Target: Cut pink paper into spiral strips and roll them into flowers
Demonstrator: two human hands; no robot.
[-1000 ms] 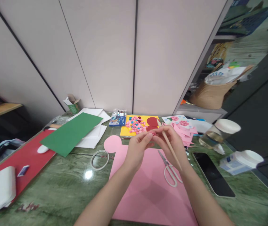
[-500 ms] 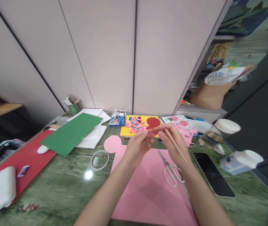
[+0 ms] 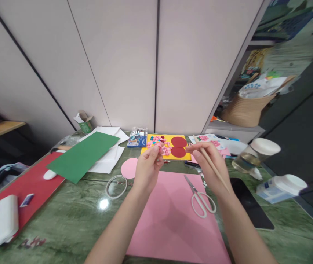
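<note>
Pinched between the fingertips of my left hand [image 3: 148,165] is a small pink rolled paper piece [image 3: 159,146], partly hidden by the fingers. My right hand [image 3: 211,165] is closed around a thin wooden stick [image 3: 208,158], which slants up to the left. The hands are apart, above the table's far middle. Behind them is a yellow sheet [image 3: 188,157] with small pink, blue and yellow balls [image 3: 167,150] and two red paper circles [image 3: 178,142]. Below the hands lies a pink sheet [image 3: 167,220], with white-handled scissors [image 3: 200,200] on it.
To the left lie a tape roll [image 3: 117,187], a pink paper circle [image 3: 128,168], a green sheet [image 3: 84,156] and a red sheet [image 3: 35,183]. On the right are a black phone [image 3: 251,207], a glass jar [image 3: 248,157] and a white bottle [image 3: 281,189]. Cabinet doors [image 3: 117,66] stand behind.
My hands were together at the pink piece and have moved apart. The left went left with the piece; the right went right with the stick, uncovering the red circles.
</note>
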